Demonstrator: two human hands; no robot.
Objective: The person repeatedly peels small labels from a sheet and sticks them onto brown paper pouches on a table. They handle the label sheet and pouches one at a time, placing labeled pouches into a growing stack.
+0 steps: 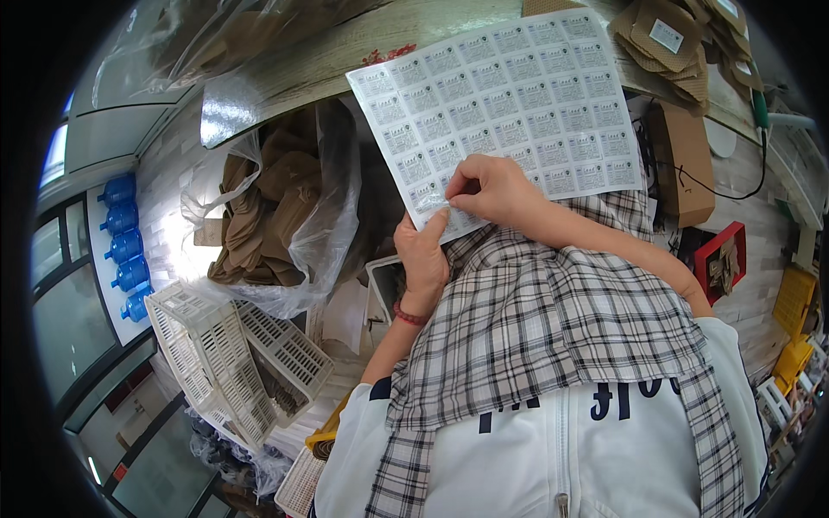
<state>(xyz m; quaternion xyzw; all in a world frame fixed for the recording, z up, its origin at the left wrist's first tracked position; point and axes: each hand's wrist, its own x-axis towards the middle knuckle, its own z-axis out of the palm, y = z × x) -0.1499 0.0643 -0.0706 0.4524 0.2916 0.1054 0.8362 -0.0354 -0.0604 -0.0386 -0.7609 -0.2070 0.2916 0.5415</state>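
Note:
A large white sheet of printed sticker labels [518,104], set in rows, lies tilted over my lap and against the table edge. My left hand [423,255] grips its lower left corner, thumb on top and fingers underneath. Over that same corner, my right hand [499,192] has thumb and forefinger pinched together at the edge of a label, close to the left thumb. Whether that label is lifted off the backing cannot be made out. A red bead bracelet circles my left wrist, and a checked apron covers my lap.
Brown mesh-textured pieces [661,43], some with white labels, are stacked on the wooden table [285,86] at the far right. A clear plastic bag [332,233] of brown pieces stands at left, above white crates [207,363]. At right are a cardboard box [682,164] and red box [721,259].

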